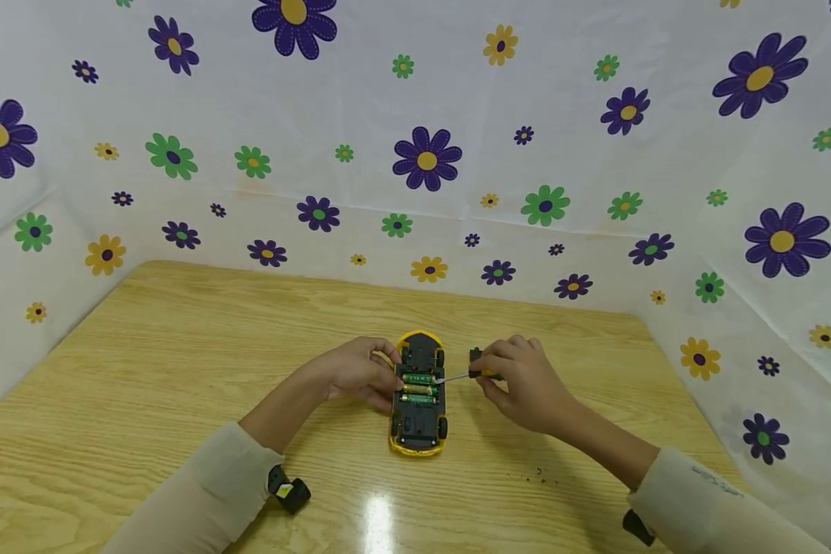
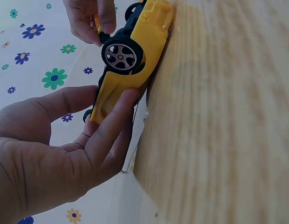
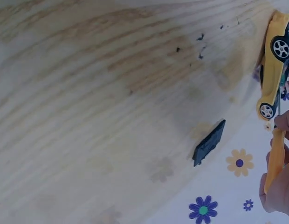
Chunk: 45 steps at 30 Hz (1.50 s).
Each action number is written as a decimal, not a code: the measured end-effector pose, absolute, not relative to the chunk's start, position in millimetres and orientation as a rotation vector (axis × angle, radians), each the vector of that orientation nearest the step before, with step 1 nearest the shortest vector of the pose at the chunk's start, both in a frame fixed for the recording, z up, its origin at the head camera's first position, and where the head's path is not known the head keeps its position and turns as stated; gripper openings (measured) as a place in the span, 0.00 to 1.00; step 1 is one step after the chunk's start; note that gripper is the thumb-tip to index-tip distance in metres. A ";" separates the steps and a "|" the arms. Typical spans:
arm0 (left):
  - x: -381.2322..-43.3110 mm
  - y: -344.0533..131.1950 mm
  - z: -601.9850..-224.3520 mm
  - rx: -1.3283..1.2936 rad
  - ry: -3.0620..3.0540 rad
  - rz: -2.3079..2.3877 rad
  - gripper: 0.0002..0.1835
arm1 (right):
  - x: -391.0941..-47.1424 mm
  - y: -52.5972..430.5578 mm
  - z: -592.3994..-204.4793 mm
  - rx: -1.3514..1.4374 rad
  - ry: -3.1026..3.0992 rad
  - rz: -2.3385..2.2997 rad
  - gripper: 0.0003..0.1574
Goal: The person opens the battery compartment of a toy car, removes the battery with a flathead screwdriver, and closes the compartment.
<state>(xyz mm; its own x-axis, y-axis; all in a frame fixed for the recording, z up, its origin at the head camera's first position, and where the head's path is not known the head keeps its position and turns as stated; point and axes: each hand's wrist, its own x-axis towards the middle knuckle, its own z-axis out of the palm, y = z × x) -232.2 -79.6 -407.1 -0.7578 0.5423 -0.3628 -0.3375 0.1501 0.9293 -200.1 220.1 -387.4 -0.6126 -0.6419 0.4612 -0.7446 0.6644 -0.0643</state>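
A yellow toy car (image 1: 418,431) lies upside down on the table, its black underside facing up. Its uncovered battery bay holds three batteries (image 1: 418,389), green and gold. My left hand (image 1: 356,373) grips the car's left side; in the left wrist view, the thumb is by the dark underside and fingers (image 2: 114,123) press the yellow body (image 2: 151,32). On the other side, my right hand (image 1: 529,385) holds a screwdriver with a yellow handle (image 3: 275,156). Its thin metal shaft (image 1: 455,378) reaches leftward, tip at the right end of the upper battery.
A black battery cover (image 3: 209,143) lies on the wooden table (image 1: 249,492), right of the car and partly behind the right hand in the head view. Small dark bits (image 3: 201,37) are scattered nearer the front. A flower-printed white sheet (image 1: 360,100) encloses the back and sides.
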 end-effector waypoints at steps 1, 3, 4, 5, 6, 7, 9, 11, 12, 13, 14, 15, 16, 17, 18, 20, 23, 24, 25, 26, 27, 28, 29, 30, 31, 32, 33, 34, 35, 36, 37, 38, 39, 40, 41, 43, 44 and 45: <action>-232.2 -79.7 -407.2 0.196 1.767 1.684 0.19 | -199.2 219.9 -385.5 1.096 -2.490 0.336 0.11; -232.2 -79.7 -407.4 0.193 1.769 1.683 0.19 | -197.4 219.1 -381.2 1.116 -2.511 0.307 0.11; -232.4 -79.6 -407.5 0.193 1.768 1.684 0.19 | -196.5 218.4 -378.7 1.125 -2.519 0.296 0.11; -232.5 -79.6 -407.7 0.193 1.768 1.684 0.19 | -195.7 217.7 -376.4 1.132 -2.527 0.284 0.12; -232.7 -79.7 -408.0 0.193 1.768 1.684 0.19 | -195.1 217.0 -374.1 1.138 -2.536 0.271 0.12; -232.8 -79.6 -408.1 0.194 1.767 1.684 0.19 | -194.5 216.2 -371.9 1.143 -2.545 0.257 0.12; -232.9 -79.5 -408.2 0.191 1.767 1.685 0.19 | -193.4 214.7 -367.5 1.151 -2.561 0.236 0.11; -233.1 -79.2 -408.4 0.187 1.766 1.687 0.19 | -192.6 213.4 -363.6 1.158 -2.572 0.204 0.11; -232.9 -79.1 -408.2 0.185 1.765 1.688 0.18 | -192.5 213.0 -361.8 1.164 -2.576 0.188 0.11; -232.8 -79.1 -408.1 0.184 1.763 1.688 0.18 | -192.5 212.6 -360.1 1.171 -2.576 0.170 0.10; -232.8 -79.0 -408.0 0.183 1.763 1.689 0.18 | -192.4 212.3 -358.4 1.177 -2.576 0.153 0.10; -232.9 -78.9 -408.0 0.184 1.764 1.688 0.19 | -192.3 211.7 -356.5 1.185 -2.574 0.135 0.09; -232.9 -79.1 -408.2 0.185 1.766 1.688 0.19 | -192.2 211.1 -354.8 1.190 -2.572 0.117 0.08; -232.7 -79.3 -408.1 0.189 1.768 1.686 0.19 | -191.9 210.2 -352.9 1.195 -2.570 0.102 0.08; -232.6 -79.4 -408.0 0.191 1.770 1.685 0.19 | -191.7 209.2 -351.3 1.200 -2.569 0.087 0.07; -232.9 -79.6 -408.2 0.196 1.777 1.682 0.19 | -190.4 206.0 -347.3 1.210 -2.562 0.052 0.06; -232.9 -79.7 -407.8 0.201 1.780 1.680 0.19 | -188.2 199.4 -340.5 1.214 -2.563 -0.018 0.06; -232.9 -79.7 -407.7 0.201 1.780 1.681 0.19 | -187.5 196.8 -338.1 1.214 -2.570 -0.052 0.07; -232.8 -79.7 -407.5 0.202 1.781 1.681 0.19 | -186.6 194.0 -335.4 1.211 -2.579 -0.089 0.07; -232.7 -79.7 -407.2 0.203 1.780 1.681 0.19 | -185.9 191.1 -332.8 1.206 -2.588 -0.134 0.07; -232.5 -79.7 -406.9 0.203 1.778 1.683 0.18 | -185.4 188.0 -330.2 1.201 -2.602 -0.179 0.07; -232.2 -79.7 -406.6 0.203 1.776 1.684 0.19 | -184.7 184.7 -327.5 1.198 -2.617 -0.227 0.07; -231.9 -79.7 -406.2 0.203 1.774 1.686 0.19 | -184.4 181.1 -325.1 1.194 -2.631 -0.271 0.07; -231.6 -79.8 -405.9 0.204 1.773 1.687 0.19 | -184.4 177.7 -323.2 1.190 -2.649 -0.316 0.07; -231.4 -79.5 -405.5 0.207 1.771 1.687 0.19 | -184.5 174.6 -321.1 1.188 -2.662 -0.357 0.07; -231.3 -79.1 -405.2 0.210 1.768 1.688 0.19 | -184.7 171.5 -319.3 1.190 -2.673 -0.394 0.06; -231.3 -78.8 -405.1 0.213 1.765 1.689 0.19 | -185.1 168.5 -317.5 1.191 -2.688 -0.427 0.05; -231.2 -78.5 -405.0 0.217 1.762 1.689 0.19 | -185.6 165.8 -316.0 1.191 -2.700 -0.451 0.05; -231.3 -78.2 -404.8 0.220 1.759 1.689 0.19 | -186.4 163.3 -314.9 1.190 -2.714 -0.468 0.04; -231.4 -78.2 -404.8 0.224 1.756 1.689 0.19 | -187.1 161.2 -313.8 1.189 -2.727 -0.487 0.03; -231.4 -78.1 -404.7 0.226 1.753 1.688 0.19 | -187.5 159.2 -312.6 1.191 -2.734 -0.504 0.03; -231.6 -78.2 -404.9 0.229 1.752 1.687 0.19 | -188.1 157.5 -311.9 1.193 -2.740 -0.518 0.04; -231.8 -78.5 -405.0 0.229 1.752 1.686 0.18 | -188.5 156.2 -311.4 1.195 -2.743 -0.533 0.04; -231.9 -79.0 -405.0 0.232 1.757 1.682 0.18 | -188.8 155.2 -311.2 1.199 -2.739 -0.541 0.04; -231.9 -79.4 -405.1 0.234 1.760 1.678 0.18 | -189.0 154.7 -311.3 1.207 -2.732 -0.549 0.03; -232.2 -80.5 -405.7 0.238 1.766 1.672 0.18 | -188.9 155.3 -311.9 1.218 -2.715 -0.555 0.03; -232.3 -80.8 -406.1 0.239 1.767 1.673 0.18 | -189.0 156.5 -312.8 1.221 -2.712 -0.545 0.03; -232.3 -80.9 -406.4 0.240 1.764 1.674 0.18 | -189.1 158.2 -313.9 1.220 -2.713 -0.528 0.03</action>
<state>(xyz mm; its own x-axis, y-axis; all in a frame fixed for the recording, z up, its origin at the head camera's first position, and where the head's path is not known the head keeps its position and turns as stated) -232.3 -80.9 -406.4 -0.7488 0.5658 -0.3452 -0.3151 0.1544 0.9364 -189.1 158.2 -313.9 -0.6677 -0.7437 -0.0325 -0.7017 0.6142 0.3612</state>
